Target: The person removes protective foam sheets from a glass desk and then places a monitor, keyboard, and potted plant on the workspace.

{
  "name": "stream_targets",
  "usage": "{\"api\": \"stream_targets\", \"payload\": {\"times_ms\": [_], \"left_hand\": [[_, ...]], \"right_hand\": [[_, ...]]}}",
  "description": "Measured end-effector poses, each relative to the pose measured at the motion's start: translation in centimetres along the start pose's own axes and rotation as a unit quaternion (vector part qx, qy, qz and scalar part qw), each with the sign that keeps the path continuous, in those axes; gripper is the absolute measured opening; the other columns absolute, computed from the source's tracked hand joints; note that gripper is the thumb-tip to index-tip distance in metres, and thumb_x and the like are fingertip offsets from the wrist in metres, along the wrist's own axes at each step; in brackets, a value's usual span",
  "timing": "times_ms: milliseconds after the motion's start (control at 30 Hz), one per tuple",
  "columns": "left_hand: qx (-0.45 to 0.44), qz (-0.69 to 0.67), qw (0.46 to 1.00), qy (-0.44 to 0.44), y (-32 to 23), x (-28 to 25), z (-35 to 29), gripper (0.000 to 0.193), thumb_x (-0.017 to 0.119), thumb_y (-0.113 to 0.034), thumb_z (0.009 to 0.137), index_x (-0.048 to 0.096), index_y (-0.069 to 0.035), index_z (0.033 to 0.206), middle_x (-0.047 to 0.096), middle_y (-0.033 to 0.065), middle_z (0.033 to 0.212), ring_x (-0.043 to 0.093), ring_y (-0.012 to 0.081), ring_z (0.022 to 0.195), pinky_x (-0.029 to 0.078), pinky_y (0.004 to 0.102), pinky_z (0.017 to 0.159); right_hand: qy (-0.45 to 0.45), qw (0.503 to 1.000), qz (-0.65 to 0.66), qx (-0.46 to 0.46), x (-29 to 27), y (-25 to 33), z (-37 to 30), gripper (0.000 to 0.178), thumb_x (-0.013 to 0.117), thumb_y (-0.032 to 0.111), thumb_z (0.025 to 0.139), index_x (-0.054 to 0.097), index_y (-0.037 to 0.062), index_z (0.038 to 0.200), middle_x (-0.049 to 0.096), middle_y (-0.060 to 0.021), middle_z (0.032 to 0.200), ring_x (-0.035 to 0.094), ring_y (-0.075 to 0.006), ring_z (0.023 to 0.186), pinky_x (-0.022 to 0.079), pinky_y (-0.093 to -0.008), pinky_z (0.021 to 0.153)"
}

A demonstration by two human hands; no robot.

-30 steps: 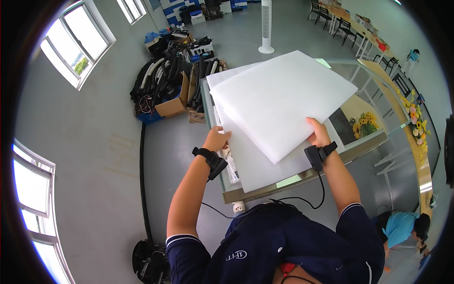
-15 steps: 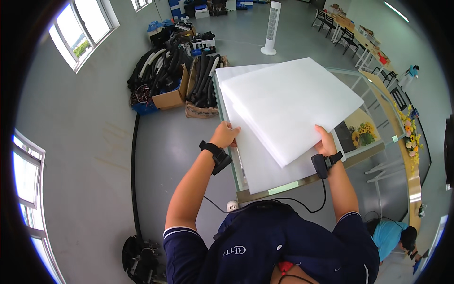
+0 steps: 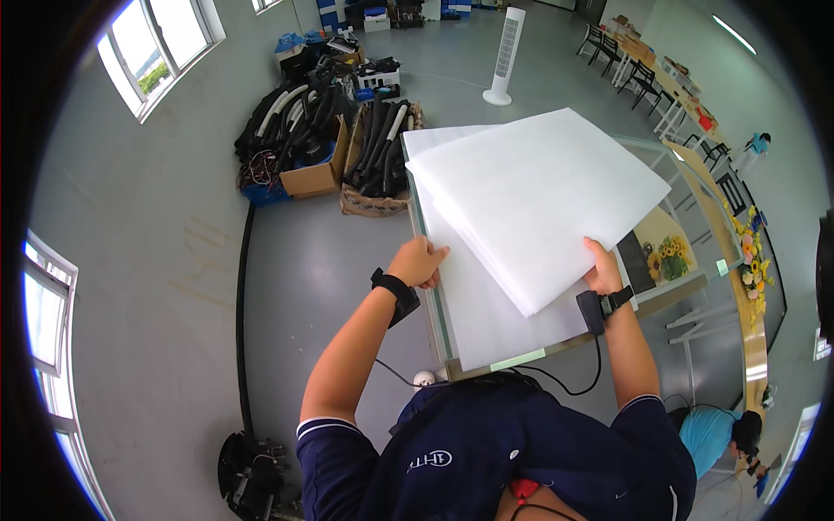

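A stack of thin white foam sheets (image 3: 543,195) lies turned at an angle on a larger white sheet (image 3: 508,328), over a glass-topped table (image 3: 420,217). With its thumb on top and its fingers hidden beneath, my right hand (image 3: 603,267) grips the stack's near right edge. My left hand (image 3: 419,263) is closed at the left edge of the lower sheet, beside the table frame, its fingertips pinching that edge. Each wrist wears a black strap with a small module, and a cable runs from the right one.
Right of the sheets, a sunflower picture (image 3: 667,256) shows under the glass. Boxes of black tubing (image 3: 380,148) stand on the floor at the far left, and a white tower fan (image 3: 506,56) stands behind the table. A person in a blue shirt (image 3: 708,434) bends at the lower right.
The view has shifted slightly. My left hand has come a little nearer along the left edge, and its fingers are more curled. My right hand still holds the stack, which has barely moved.
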State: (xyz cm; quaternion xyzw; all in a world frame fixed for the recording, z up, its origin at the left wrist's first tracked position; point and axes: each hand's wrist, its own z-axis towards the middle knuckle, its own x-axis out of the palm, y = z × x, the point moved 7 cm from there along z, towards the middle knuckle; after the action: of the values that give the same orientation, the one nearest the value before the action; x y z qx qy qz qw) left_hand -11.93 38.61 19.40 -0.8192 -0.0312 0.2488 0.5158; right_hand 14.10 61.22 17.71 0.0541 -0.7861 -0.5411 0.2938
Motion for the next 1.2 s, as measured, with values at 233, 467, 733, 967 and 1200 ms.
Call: {"api": "stream_targets", "payload": {"times_ms": [233, 467, 733, 967, 1200], "left_hand": [[0.085, 0.271, 0.954, -0.093, -0.2, 0.2, -0.7, 0.025, 0.049, -0.027, 0.082, 0.049, -0.003, 0.073, 0.053, 0.0065, 0.054, 0.053, 0.0214, 0.047, 0.043, 0.0335, 0.047], [0.252, 0.425, 0.843, -0.213, -2.8, 1.7, -3.8, 0.021, 0.058, -0.019, 0.073, 0.05, -0.005, 0.087, 0.053, 0.008, 0.093, 0.051, 0.0244, 0.086, 0.043, 0.036, 0.067], [0.333, 0.421, 0.843, -0.042, -2.5, 6.9, -11.1, 0.061, 0.061, -0.04, 0.07, 0.043, -0.005, 0.116, 0.033, 0.0179, 0.127, 0.029, 0.0347, 0.119, 0.027, 0.0483, 0.095], [0.324, 0.41, 0.852, 0.005, -2.2, 7.6, -11.8, 0.081, 0.064, -0.051, 0.063, 0.037, -0.006, 0.124, 0.023, 0.0212, 0.134, 0.016, 0.0388, 0.126, 0.016, 0.0581, 0.096], [0.331, 0.418, 0.846, 0.004, -2.8, 7.3, -12.0, 0.076, 0.066, -0.044, 0.061, 0.04, -0.007, 0.122, 0.026, 0.0177, 0.134, 0.02, 0.0385, 0.125, 0.016, 0.0592, 0.096]], "right_hand": [[-0.04, 0.992, -0.1, -0.067, 0.7, 1.2, -1.0, 0.043, 0.057, 0.01, 0.075, 0.043, -0.0037, 0.113, 0.052, -0.0112, 0.106, 0.052, -0.021, 0.095, 0.043, -0.0339, 0.08], [-0.051, 0.939, -0.273, -0.203, 1.4, 3.7, -1.8, 0.04, 0.059, 0.012, 0.074, 0.047, -0.0062, 0.108, 0.054, -0.0104, 0.101, 0.052, -0.0159, 0.09, 0.041, -0.0287, 0.077], [-0.06, 0.938, -0.288, -0.186, 0.4, 3.0, -0.9, 0.042, 0.06, 0.015, 0.075, 0.047, -0.0067, 0.108, 0.054, -0.0101, 0.101, 0.051, -0.0158, 0.091, 0.041, -0.0285, 0.079], [-0.075, 0.943, -0.286, -0.153, 0.3, 2.9, -1.0, 0.046, 0.061, 0.018, 0.075, 0.045, -0.005, 0.112, 0.052, -0.0094, 0.106, 0.049, -0.0161, 0.096, 0.038, -0.0288, 0.083], [-0.082, 0.946, -0.284, -0.136, 0.4, 3.0, -1.3, 0.05, 0.062, 0.021, 0.074, 0.044, -0.0037, 0.113, 0.052, -0.01, 0.108, 0.048, -0.0171, 0.099, 0.037, -0.0296, 0.084]]}}
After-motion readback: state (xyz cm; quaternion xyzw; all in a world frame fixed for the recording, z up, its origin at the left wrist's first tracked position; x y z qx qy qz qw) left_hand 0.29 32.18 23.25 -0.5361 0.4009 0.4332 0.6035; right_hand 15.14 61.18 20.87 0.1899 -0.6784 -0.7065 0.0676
